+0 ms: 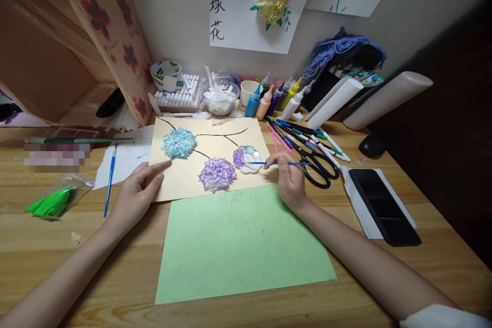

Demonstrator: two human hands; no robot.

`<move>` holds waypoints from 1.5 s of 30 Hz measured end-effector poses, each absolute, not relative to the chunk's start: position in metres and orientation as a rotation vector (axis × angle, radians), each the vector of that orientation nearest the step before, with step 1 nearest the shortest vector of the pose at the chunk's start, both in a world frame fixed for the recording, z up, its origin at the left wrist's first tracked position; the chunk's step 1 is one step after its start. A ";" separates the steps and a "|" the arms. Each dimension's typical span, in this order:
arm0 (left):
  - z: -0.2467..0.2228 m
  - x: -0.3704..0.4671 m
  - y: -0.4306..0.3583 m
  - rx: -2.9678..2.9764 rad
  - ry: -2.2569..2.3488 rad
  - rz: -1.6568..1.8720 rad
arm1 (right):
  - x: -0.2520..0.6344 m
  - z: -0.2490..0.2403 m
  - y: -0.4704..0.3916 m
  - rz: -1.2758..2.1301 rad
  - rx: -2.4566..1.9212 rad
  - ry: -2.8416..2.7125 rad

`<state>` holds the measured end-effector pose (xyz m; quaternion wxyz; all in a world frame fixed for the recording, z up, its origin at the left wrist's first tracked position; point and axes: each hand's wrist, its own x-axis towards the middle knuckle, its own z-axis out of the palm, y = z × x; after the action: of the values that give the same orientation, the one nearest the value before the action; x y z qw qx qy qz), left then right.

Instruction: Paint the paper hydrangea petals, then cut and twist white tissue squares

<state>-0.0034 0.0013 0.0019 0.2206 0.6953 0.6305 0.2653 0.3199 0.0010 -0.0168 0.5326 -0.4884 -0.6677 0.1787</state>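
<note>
My right hand (291,179) pinches a thin blue paintbrush (258,163), its tip in the white flower-shaped paint palette (251,168) with purple and teal paint in its wells. The palette rests on the right part of a cream sheet of paper (177,182). On that sheet are a teal-and-white ruffled flower (179,143), a purple-and-white one (217,174) and dark drawn stems. Along the sheet's left edge lies my left hand (134,195), index finger stretched onto the paper and thumb apart from it.
A green sheet (246,246) lies in front. Black scissors (321,168) and markers (303,136) are to the right, beside a phone (385,206). Paint bottles (264,102) and a bowl of white scraps (219,98) line the wall. Another paintbrush (110,179) lies left.
</note>
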 end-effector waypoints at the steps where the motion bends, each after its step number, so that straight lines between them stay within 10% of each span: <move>1: 0.002 -0.003 0.001 1.923 1.741 0.735 | 0.320 -0.017 0.001 0.411 -1.150 -1.581; 45: 0.006 0.000 0.002 1.913 1.739 0.740 | 0.323 -0.013 -0.009 0.186 -1.103 -1.614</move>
<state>0.0005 0.0016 0.0060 0.2244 0.6932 0.6303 0.2681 0.3226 -0.0094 -0.0132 0.5555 -0.4671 -0.6834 0.0789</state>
